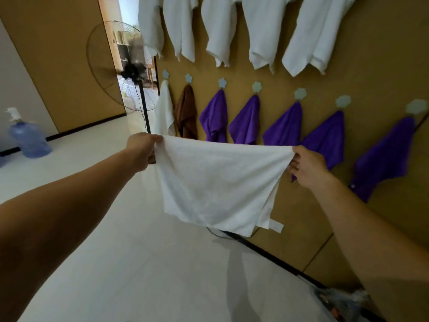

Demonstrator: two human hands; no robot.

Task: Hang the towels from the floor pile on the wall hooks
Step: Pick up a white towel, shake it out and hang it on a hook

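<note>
Forearms reach in from both bottom corners; left hand has its fingers curled round the top left corner of the held towel; right hand pinches the top right corner between thumb and fingers; both are gripping cloth. White cloth is stretched between them in mid-air, above the floor and just in front of the wall, top edge roughly level with the lower ends of the purple towels; it hangs in two loose layers, with a white hanging tab showing at the bottom right corner. Handling, my read: light, soft terry, no stiffness; sags wherever it isn't held; unlikely to slip in a dry grip; nothing fragile. Corner grips suit spreading it; for hooking I'd regrip at the tab, or bunch a corner and drape that over the hook. Lower-row hooks in view all carry something: a small pale towel, a brown towel, then the purple ones; upper-row towels are larger and white; no free hook visible, so the target is probably out of view. Floor pile isn't clearly visible; only blurred clutter at bottom right. Fan and water bottle stand well apart.
</note>
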